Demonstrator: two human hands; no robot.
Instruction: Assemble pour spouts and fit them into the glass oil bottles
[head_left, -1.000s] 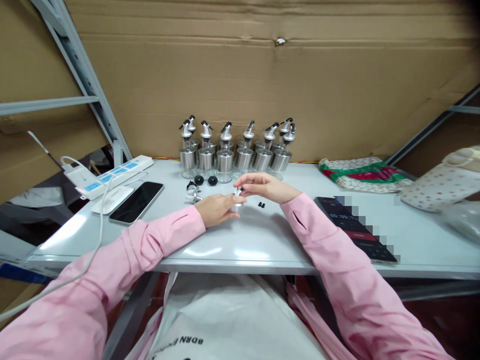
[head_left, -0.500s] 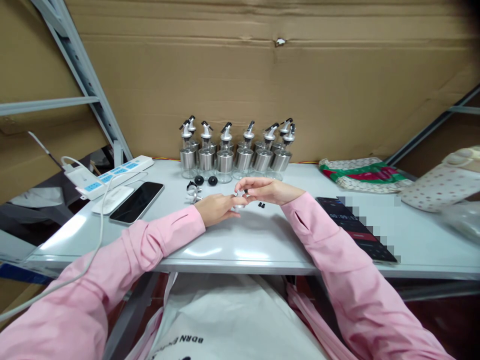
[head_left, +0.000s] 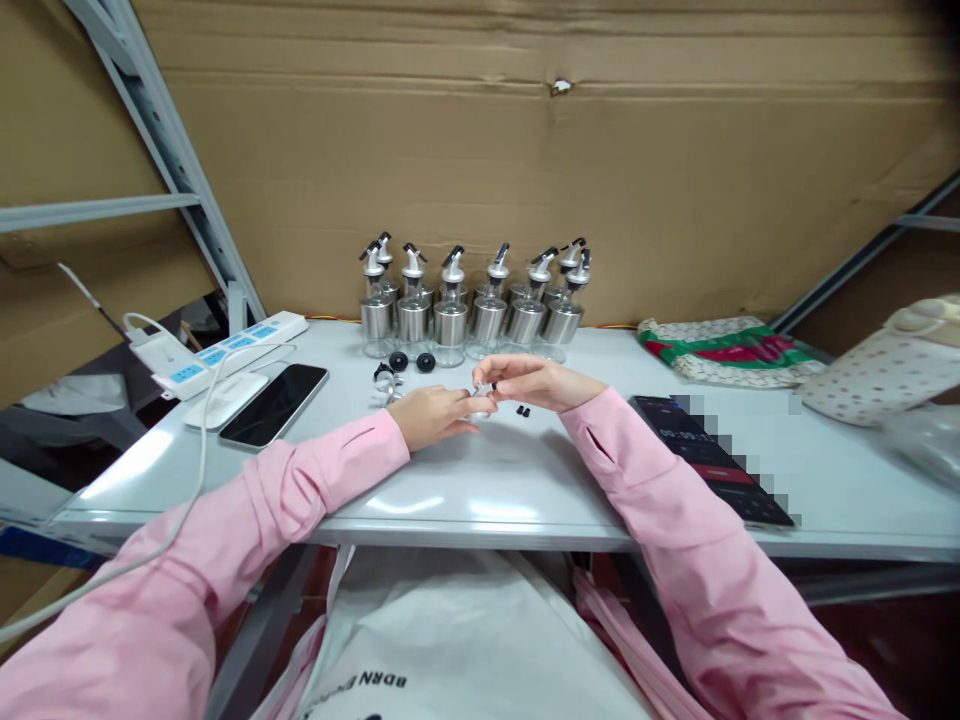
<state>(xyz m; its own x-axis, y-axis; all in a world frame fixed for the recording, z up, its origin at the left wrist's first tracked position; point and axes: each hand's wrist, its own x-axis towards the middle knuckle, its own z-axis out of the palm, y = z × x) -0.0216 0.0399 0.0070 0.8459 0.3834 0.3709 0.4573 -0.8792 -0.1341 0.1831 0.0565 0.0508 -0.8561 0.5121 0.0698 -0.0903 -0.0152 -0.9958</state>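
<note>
Above the middle of the table, my left hand (head_left: pixel 435 415) is closed around a silver-white pourer spout (head_left: pixel 484 388), which the fingers partly cover. My right hand (head_left: pixel 536 382) meets it from the right, its fingertips pinching a small black piece (head_left: pixel 493 386) against the spout. Just right of the fingers lie small black stoppers (head_left: pixel 523 411). To the left of my left hand are loose silver-white spout parts (head_left: pixel 387 386) and two round black caps (head_left: pixel 412 362). Behind the hands stand several glass-and-steel oil bottles (head_left: pixel 451 325) with lever spouts.
At the left are a power strip (head_left: pixel 225 355), a dark-screened phone (head_left: pixel 275 405) and a white cable (head_left: pixel 201 450). A phone showing a timer (head_left: pixel 701 445) lies right of my right arm. Farther right are a patterned cloth (head_left: pixel 731 348) and a dotted bag (head_left: pixel 874 370). Cardboard (head_left: pixel 525 170) walls the back.
Both hands stay nearly in place over the table. The fingers have shifted slightly around the spout, and my right wrist has moved a little left.
</note>
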